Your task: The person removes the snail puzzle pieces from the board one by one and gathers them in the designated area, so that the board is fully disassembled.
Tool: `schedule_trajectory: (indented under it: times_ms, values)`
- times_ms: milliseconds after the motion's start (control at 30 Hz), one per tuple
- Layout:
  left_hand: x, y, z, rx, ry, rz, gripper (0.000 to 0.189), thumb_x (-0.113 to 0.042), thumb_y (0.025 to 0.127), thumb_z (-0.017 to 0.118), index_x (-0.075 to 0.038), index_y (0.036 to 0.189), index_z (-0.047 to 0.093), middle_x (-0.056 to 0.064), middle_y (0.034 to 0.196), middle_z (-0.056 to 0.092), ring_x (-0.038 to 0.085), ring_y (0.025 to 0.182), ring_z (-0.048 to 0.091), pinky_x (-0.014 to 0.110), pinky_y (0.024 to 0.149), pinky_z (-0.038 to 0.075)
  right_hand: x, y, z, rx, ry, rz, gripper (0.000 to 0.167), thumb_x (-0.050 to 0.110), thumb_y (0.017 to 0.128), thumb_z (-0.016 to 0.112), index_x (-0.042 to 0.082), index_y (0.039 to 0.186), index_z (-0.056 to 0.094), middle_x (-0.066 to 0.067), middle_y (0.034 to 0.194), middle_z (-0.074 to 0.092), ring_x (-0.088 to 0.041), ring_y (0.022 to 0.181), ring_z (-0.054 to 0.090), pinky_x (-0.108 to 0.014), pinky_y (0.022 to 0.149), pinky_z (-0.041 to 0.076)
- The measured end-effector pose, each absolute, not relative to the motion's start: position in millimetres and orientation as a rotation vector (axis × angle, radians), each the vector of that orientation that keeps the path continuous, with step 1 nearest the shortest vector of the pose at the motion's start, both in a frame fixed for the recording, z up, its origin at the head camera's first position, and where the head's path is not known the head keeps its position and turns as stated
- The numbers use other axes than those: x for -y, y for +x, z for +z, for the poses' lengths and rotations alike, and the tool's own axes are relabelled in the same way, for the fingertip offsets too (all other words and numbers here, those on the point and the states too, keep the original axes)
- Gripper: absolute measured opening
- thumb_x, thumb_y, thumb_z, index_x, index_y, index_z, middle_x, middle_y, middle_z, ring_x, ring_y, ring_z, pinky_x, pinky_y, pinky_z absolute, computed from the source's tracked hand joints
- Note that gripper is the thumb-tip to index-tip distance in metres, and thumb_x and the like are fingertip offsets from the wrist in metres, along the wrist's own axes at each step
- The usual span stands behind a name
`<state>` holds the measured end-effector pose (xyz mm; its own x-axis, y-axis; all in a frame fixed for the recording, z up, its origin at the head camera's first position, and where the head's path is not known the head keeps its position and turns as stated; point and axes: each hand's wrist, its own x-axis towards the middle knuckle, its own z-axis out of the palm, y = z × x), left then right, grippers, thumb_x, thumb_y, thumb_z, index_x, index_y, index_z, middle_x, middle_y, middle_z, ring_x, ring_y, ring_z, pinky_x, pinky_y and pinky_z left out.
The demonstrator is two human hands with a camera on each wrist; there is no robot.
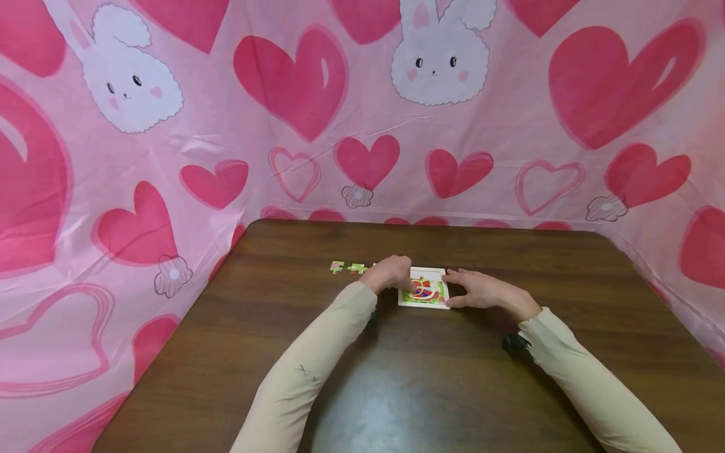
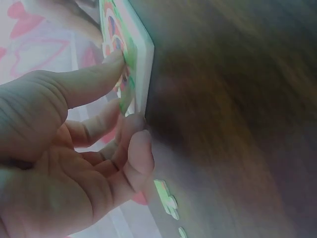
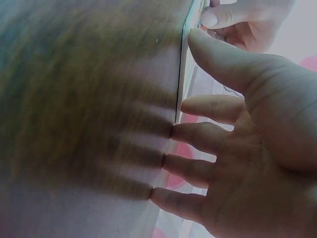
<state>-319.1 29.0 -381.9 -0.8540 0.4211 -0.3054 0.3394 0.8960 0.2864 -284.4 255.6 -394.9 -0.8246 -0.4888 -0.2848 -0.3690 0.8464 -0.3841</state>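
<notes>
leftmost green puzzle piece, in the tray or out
Out: in the head view, the leftmost piece lies on the brown table, apart from the tray.

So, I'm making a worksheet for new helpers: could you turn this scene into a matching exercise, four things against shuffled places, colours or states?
Things
1. Left hand
2. Right hand
3. Loose puzzle pieces
4. Table

Places, colours or states
A. Brown
B. Lying to the left of the tray
C. Fingers spread at the tray's right side
D. Thumb on the puzzle picture

Right pairs: 1-D, 2-C, 3-B, 4-A
</notes>
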Motion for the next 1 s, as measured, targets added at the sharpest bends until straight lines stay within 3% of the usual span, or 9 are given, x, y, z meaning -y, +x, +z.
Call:
schedule_trajectory:
  times_ms: [467,733,1000]
  values:
    - [-35.6,-316.9,-383.0,-2.736,0.643,0.269,0.030,-0.033,0.088,0.072,-0.013,0.102,0.055,0.001,0.092,0.062,0.017,0.083,0.056,0.031,0.076,0.049,-255.4,-284.8,-395.4,-2.665,-0.709,-0.410,0.070,0.045,0.090,0.067,0.005,0.144,0.046,-0.026,0.155,0.032,-0.050,0.143,0.027,-0.063,0.112,0.026]
    - [-36.1,-309.1,-382.3,-2.768,0.716,0.268,0.023,-0.024,0.089,0.069,-0.014,0.101,0.053,0.001,0.090,0.061,0.018,0.080,0.057,0.031,0.071,0.048,-255.0,-284.6,-395.7,-2.667,-0.718,-0.403,0.072,0.046,0.090,0.066,0.004,0.145,0.046,-0.026,0.155,0.032,-0.050,0.143,0.026,-0.063,0.112,0.026]
    - [-28.4,-307.6,-378.8,-2.797,0.809,0.416,0.006,-0.015,0.090,0.065,-0.015,0.096,0.062,0.002,0.093,0.063,0.018,0.080,0.056,0.028,0.068,0.046,-255.1,-284.7,-395.2,-2.655,-0.673,-0.417,0.073,0.046,0.089,0.067,0.006,0.146,0.045,-0.024,0.157,0.030,-0.049,0.144,0.024,-0.064,0.112,0.025]
